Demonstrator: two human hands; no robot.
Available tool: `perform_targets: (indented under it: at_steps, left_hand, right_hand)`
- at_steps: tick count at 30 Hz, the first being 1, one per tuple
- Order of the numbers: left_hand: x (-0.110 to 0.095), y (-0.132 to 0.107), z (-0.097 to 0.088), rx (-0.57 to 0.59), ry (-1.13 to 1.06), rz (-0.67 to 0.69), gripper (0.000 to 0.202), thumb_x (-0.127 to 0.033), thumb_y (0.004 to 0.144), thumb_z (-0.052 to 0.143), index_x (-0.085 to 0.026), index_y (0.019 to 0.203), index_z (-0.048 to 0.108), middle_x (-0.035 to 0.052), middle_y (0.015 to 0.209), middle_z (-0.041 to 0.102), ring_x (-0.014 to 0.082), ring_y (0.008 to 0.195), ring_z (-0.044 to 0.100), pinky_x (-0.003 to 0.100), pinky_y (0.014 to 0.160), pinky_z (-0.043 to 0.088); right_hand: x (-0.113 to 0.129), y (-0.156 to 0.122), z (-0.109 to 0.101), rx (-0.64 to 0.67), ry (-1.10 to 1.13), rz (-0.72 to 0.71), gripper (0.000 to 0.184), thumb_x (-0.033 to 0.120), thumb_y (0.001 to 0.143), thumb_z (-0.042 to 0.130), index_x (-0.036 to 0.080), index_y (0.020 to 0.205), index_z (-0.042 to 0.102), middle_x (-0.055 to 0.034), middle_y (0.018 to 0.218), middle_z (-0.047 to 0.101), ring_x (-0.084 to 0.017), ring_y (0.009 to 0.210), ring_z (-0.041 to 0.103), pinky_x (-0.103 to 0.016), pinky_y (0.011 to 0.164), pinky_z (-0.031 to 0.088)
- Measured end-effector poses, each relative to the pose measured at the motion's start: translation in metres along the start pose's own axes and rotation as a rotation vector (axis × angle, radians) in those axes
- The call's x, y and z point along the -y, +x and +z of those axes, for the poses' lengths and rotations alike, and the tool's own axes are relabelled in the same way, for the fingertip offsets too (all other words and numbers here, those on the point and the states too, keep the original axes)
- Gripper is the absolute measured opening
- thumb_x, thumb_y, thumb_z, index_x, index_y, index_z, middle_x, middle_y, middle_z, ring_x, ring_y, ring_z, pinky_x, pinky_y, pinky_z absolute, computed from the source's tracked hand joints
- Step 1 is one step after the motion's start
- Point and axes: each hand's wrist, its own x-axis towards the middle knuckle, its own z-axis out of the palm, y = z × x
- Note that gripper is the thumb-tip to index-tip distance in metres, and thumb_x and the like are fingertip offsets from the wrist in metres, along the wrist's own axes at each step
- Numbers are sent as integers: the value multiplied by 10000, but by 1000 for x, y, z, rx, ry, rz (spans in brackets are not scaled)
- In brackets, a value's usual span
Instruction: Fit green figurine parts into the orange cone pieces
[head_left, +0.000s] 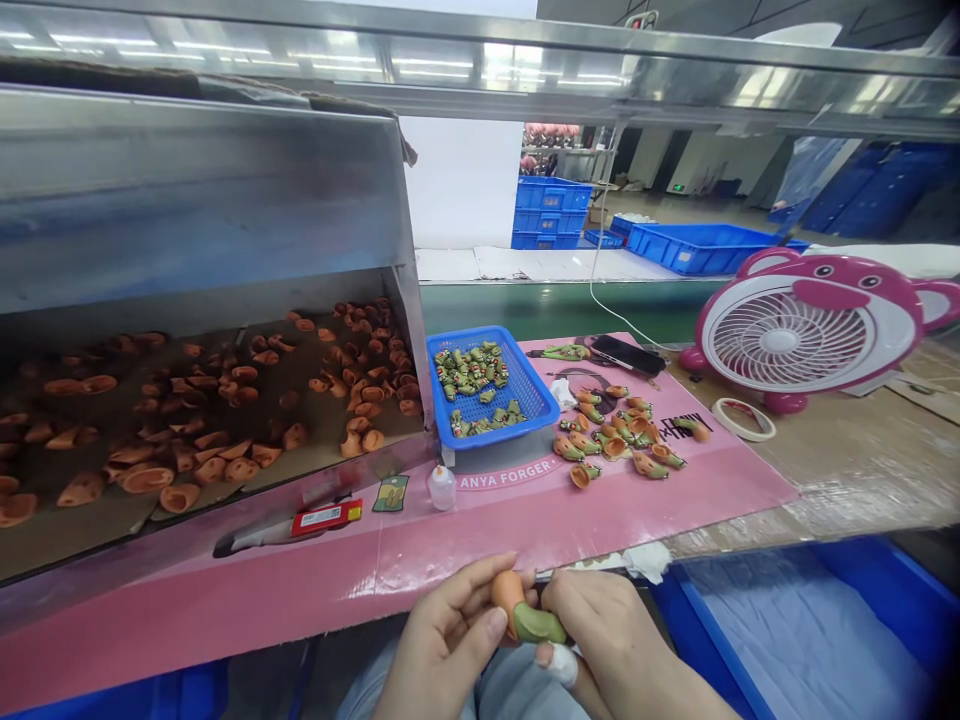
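Both hands meet at the bottom centre, over my lap. My left hand (442, 640) pinches the orange end of a small toy piece (521, 612) between thumb and fingers. My right hand (615, 645), one finger wrapped in white tape, grips the green end of the same piece. On the pink mat (525, 525) beyond lie several assembled orange-and-green pieces (619, 435). A blue mesh basket (529, 385) holds several green parts.
A steel hood (202, 200) at left shelters a tray of loose orange shells (225, 420). A small glue bottle (442, 488) and a red lighter (326, 517) lie on the mat. A pink bear-shaped fan (802, 335), tape roll (742, 418) and phone (626, 355) are at right. A blue bin (817, 630) sits lower right.
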Motion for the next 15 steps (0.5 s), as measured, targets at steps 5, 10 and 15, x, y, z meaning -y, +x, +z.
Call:
perform_targets:
  at_steps: [5,10,15]
  left_hand:
    - [2,1,2,-10,-58,15,257,-235,712,607,-203,967,593,75,991,618,201,935,551,249,770,461]
    - [4,2,3,-48,-55,22,247,-232,710,610,-196,954,600,75,984,622,194,906,565,225,726,482]
    - [3,3,5,-51,-70,11,285,-228,684,638,-193,964,597,84,1004,613,209,908,565,249,720,498]
  right_hand:
    - [4,1,-1,17,-85,68,298,352,898,215,170,730,380,-21,629,475,-130,517,433,-232,477,258]
    - [7,3,-1,1,-118,120,266,340,898,225,180,756,381,-6,644,489,-128,529,447,-227,486,260]
    - [8,1,0,-21,-106,157,266,343,894,231,183,744,383,2,643,477,-122,523,430,-223,486,251]
